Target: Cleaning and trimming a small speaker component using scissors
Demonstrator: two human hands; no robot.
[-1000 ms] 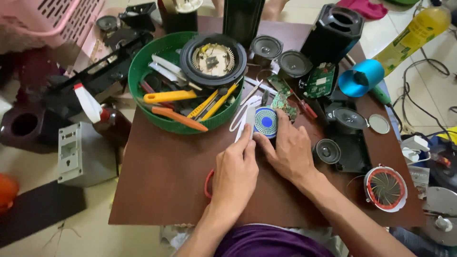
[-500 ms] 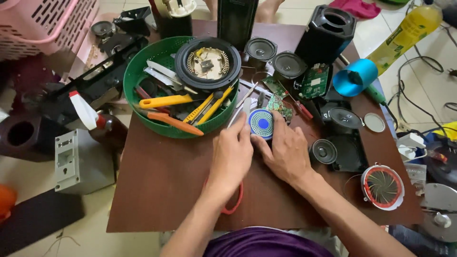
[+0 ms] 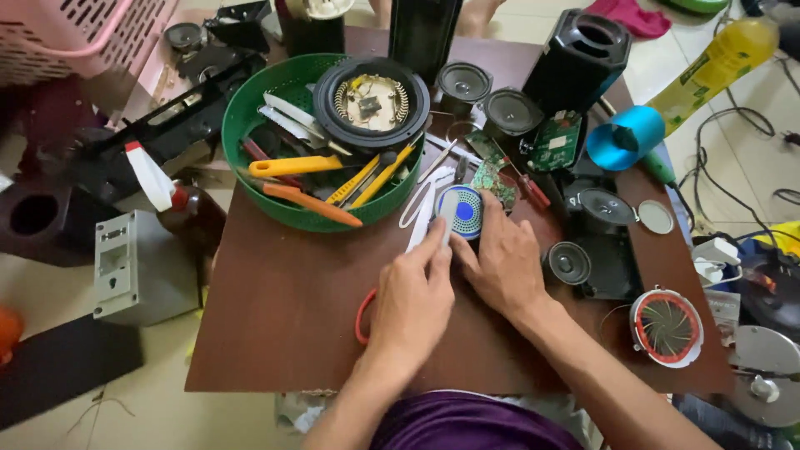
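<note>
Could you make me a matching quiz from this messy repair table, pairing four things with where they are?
Things:
1. small blue speaker
2. yellow-handled tools
3. pink basket
4. blue tube

Places:
A. top left corner, off the table
B. inside the green bowl
C. at the fingertips of both hands, left hand and right hand
D. on the right of the table, beside the circuit board

Pairs: 1-C, 2-B, 3-A, 4-D
</note>
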